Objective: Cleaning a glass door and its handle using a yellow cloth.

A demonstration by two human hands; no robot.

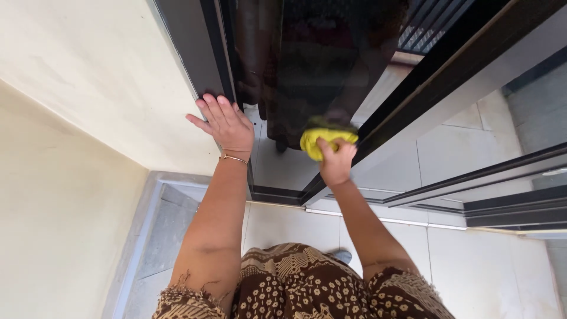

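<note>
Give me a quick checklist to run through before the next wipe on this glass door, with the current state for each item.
1. Yellow cloth gripped in the right hand: ok, fingers are closed on it.
2. Cloth pressed against the glass door: ok, it sits on the dark pane.
3. Left hand bracing: ok, flat and open against the dark door frame beside the wall.
4. Bracelet away from the glass: ok, it sits on the left wrist, below the frame.
5. Glass already clean: cannot tell, reflections hide any marks.
6. Footing on the tiled floor: cannot tell, feet are mostly hidden.
</note>
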